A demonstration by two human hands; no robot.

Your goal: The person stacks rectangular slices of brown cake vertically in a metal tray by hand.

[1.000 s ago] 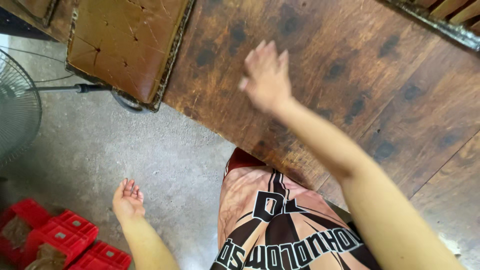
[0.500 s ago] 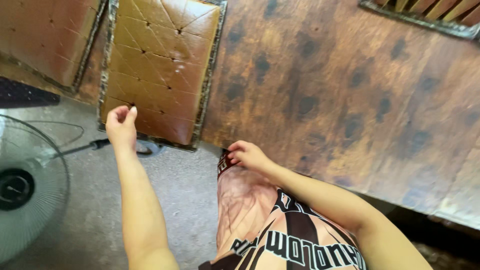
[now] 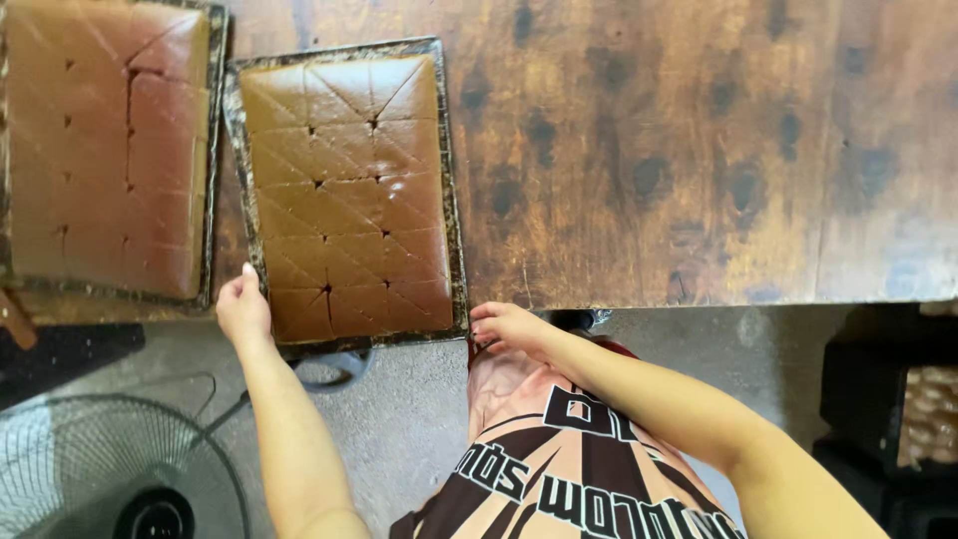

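- Dark, blotchy wooden table (image 3: 649, 150) fills the top of the view, with grey concrete floor (image 3: 409, 429) below its near edge.
- Two metal baking trays sit at the table's left end, each holding a scored brown sheet cake.
- Nearer tray (image 3: 349, 190) hangs a bit over the near edge; its cake is cut in squares and diagonals.
- Second tray (image 3: 105, 150) lies just beside it on the left, running out of view.
- Left hand (image 3: 242, 307) is at the nearer tray's near-left corner, fingers curled against the rim. Can't tell if it's really gripping or just touching.
- Right hand (image 3: 509, 324) sits at the table's near edge, just beside the tray's near-right corner, fingers loosely bent, nothing visibly held.
- Patterned brown shorts (image 3: 559, 469) show below.
- Floor fan (image 3: 110, 469) stands bottom left, dark crate (image 3: 898, 419) at far right.
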